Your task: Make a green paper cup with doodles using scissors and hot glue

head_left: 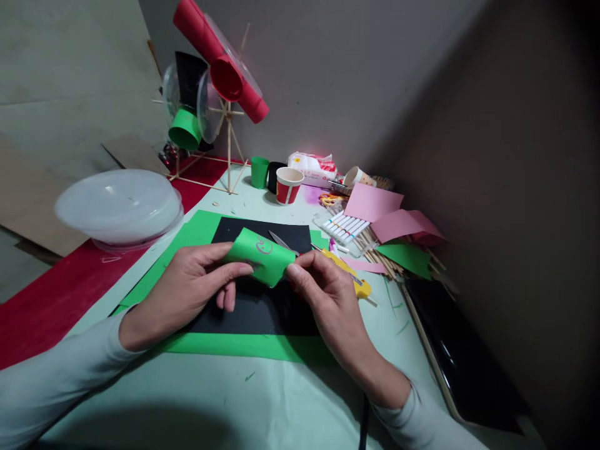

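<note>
A small piece of bright green paper [263, 255], curved into a roll and marked with a pinkish drawing, is held up between my two hands. My left hand [199, 278] pinches its left end between thumb and fingers. At the right end, my right hand [325, 290] grips the edge with thumb and forefinger. Beneath lies a black sheet [276, 319] on top of larger green sheets [220, 344]. Scissors [280, 240] show partly behind the roll, their handles hidden. A yellow glue gun [360, 286] rests just beyond my right hand.
A stick frame [229, 150] with red tubes [225, 75] stands at the back left. Left sits a clear plastic bowl [119, 206]. A red paper cup [288, 185], markers [347, 226], pink paper [374, 201] and sticks lie behind; a black glossy panel [454, 350] is at right.
</note>
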`<move>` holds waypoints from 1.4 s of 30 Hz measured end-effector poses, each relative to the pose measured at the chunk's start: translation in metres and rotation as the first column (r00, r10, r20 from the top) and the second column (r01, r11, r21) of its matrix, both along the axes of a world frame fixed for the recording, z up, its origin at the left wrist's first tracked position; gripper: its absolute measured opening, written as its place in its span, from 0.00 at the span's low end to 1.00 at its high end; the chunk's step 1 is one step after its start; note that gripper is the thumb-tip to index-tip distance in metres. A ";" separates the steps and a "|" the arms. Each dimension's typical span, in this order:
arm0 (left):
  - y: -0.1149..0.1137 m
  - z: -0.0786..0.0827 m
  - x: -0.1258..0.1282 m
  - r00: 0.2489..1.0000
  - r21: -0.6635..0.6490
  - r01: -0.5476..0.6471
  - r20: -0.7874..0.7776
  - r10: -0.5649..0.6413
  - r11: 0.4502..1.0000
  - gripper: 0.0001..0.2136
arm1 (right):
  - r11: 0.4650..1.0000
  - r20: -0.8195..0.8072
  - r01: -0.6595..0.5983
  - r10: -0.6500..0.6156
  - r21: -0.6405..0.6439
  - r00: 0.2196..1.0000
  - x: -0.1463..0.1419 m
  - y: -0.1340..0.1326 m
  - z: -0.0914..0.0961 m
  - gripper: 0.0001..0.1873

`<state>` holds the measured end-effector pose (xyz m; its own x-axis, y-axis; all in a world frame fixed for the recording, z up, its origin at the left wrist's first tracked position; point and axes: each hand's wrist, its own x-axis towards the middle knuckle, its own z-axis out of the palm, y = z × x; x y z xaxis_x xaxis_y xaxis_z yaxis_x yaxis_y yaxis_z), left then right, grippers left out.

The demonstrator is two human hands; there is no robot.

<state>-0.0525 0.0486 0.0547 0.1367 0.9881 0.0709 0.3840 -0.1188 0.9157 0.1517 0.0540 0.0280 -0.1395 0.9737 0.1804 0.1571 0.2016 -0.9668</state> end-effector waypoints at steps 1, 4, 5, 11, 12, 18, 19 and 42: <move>0.000 0.000 -0.001 1.000 0.012 -0.008 -0.015 0.008 1.000 0.13 | 1.000 0.039 0.011 -0.012 0.022 0.999 0.000 -0.001 0.000 0.11; 0.002 0.002 -0.004 1.000 0.007 -0.009 -0.009 0.009 1.000 0.14 | 0.997 0.097 0.018 -0.025 0.077 0.995 -0.001 -0.003 0.002 0.12; 0.002 0.002 -0.005 1.000 -0.010 0.002 0.014 -0.002 1.000 0.13 | 0.996 0.111 0.016 -0.026 0.091 0.993 -0.001 -0.004 0.003 0.12; 0.009 -0.003 -0.015 0.982 -0.136 0.048 0.185 -0.022 0.990 0.11 | 0.982 -0.007 0.129 -0.130 0.134 0.992 0.008 -0.002 0.006 0.12; 0.011 -0.004 -0.017 0.977 -0.158 0.036 0.212 -0.002 0.987 0.12 | 0.980 -0.064 0.153 -0.146 0.130 0.987 0.010 -0.002 0.006 0.13; 0.022 0.004 -0.032 0.991 -0.132 0.080 0.118 -0.064 0.988 0.10 | 0.997 -0.128 0.011 0.000 0.082 0.992 0.009 -0.008 0.007 0.21; 0.023 0.006 -0.034 0.996 -0.051 0.081 0.030 -0.080 0.995 0.09 | 0.996 -0.111 -0.021 0.030 0.081 0.993 0.008 -0.010 0.009 0.22; 0.013 0.024 -0.047 0.890 0.569 0.200 -0.446 0.094 0.798 0.13 | 0.985 -0.038 -0.169 0.170 0.033 0.985 -0.001 -0.018 0.011 0.14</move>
<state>-0.0999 0.0613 0.0785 0.3487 0.7589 0.5499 0.6928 -0.6039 0.3941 0.1511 0.0357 0.0393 -0.2943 0.9307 0.2171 0.0794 0.2501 -0.9649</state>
